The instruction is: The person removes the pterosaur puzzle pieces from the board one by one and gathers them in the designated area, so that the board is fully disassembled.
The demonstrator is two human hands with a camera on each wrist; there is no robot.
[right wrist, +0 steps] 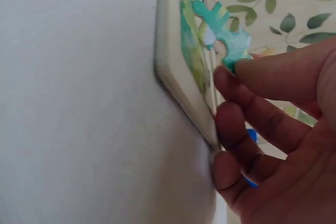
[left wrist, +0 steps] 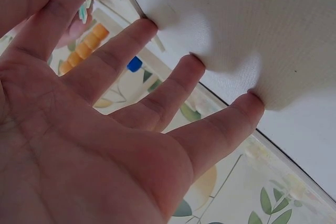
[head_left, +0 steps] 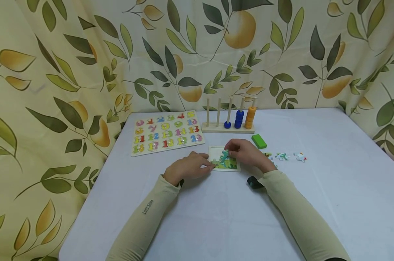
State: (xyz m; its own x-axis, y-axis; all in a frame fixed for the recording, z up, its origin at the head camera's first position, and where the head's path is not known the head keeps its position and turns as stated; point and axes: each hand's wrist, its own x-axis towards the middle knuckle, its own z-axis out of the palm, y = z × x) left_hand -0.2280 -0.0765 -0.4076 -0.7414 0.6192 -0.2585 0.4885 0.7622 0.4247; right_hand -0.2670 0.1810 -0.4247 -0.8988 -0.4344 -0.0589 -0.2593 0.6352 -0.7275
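Observation:
My right hand [head_left: 247,154] pinches a teal jigsaw piece [right wrist: 233,40] between thumb and forefinger, tilted over the puzzle tray. The small white-rimmed puzzle tray [head_left: 215,150] lies flat on the table, its lower part filled with green and teal picture pieces. In the right wrist view, the other fingers rest along the edge of the tray. At the tray's left side is my left hand [head_left: 188,166], thumb and forefinger at the rim. Its remaining fingers [left wrist: 173,90] are spread, with their tips touching the white tabletop.
Loose jigsaw pieces [head_left: 282,156] lie right of the tray, some partly behind my right wrist. A green block [head_left: 259,141] sits behind them. Farther back stands a wooden peg rack [head_left: 213,127] with blue and orange beads. Left of it lies a number board [head_left: 167,134].

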